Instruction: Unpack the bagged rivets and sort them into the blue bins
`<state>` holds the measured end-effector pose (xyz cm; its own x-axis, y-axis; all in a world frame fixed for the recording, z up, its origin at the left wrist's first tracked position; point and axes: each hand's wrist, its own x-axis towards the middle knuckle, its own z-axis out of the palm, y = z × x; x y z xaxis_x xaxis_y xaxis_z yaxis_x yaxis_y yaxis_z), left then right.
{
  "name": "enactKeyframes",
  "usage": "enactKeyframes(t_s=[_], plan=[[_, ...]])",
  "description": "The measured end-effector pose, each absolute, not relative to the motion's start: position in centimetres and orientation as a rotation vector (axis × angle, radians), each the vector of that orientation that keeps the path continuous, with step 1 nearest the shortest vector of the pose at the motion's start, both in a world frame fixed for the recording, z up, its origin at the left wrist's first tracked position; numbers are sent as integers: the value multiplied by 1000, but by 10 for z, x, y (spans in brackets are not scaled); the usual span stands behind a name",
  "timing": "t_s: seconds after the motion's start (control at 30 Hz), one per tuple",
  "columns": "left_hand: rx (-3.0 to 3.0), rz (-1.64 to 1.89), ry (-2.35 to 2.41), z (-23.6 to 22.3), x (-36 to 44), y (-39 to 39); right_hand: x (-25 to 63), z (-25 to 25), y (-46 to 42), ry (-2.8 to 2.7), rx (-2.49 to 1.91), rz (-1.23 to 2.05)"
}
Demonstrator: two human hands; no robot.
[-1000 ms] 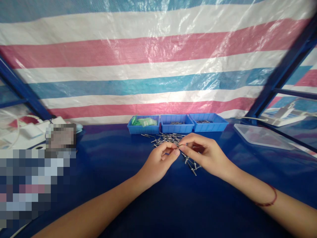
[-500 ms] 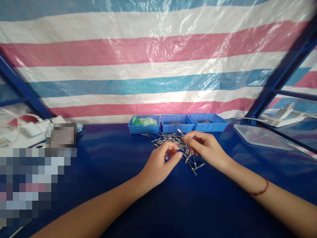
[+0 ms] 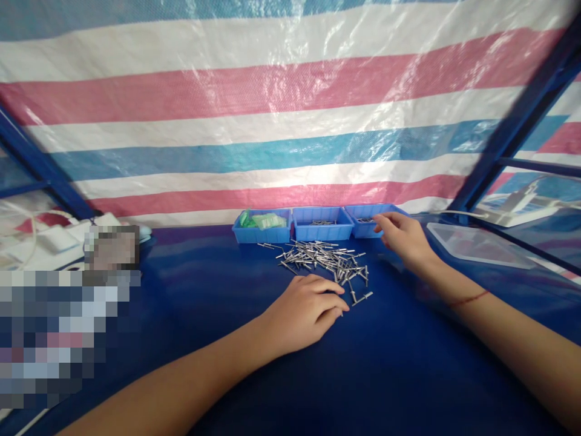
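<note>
Silvery pop rivets (image 3: 324, 255) lie in a loose pile on the blue table. Just in front of the pile is my left hand (image 3: 313, 309), palm down and low over the tabletop, its fingers stretched out and a little apart. A small tip shows under its fingertips, too little to name. My right hand (image 3: 403, 239) is at the front of the right blue bin (image 3: 363, 229), thumb and fingers drawn together. Whatever may be between these fingertips is hidden. A few rivets lie inside that bin.
The middle blue bin (image 3: 323, 232) holds some rivets; the left blue bin (image 3: 262, 235) holds green and pale plastic packets. A clear plastic lid (image 3: 476, 245) lies at the right. Blue frame posts (image 3: 508, 133) and a striped tarp (image 3: 272, 97) enclose the table.
My right hand has moved from the pile, where it held a rivet, right and away to the right bin. My left hand has come nearer and its fingers have straightened.
</note>
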<state>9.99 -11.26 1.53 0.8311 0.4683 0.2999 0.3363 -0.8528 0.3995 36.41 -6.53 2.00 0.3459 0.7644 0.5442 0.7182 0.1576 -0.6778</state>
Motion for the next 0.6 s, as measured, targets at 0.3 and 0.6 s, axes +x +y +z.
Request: enactKeyframes(t_s=[0.3, 0.6], plan=[[2702, 656, 663, 14, 98, -110, 300, 32, -101, -1682, -1414, 340], [1895, 1150, 748, 12, 98, -98, 269, 34, -129, -1861, -1178, 631]])
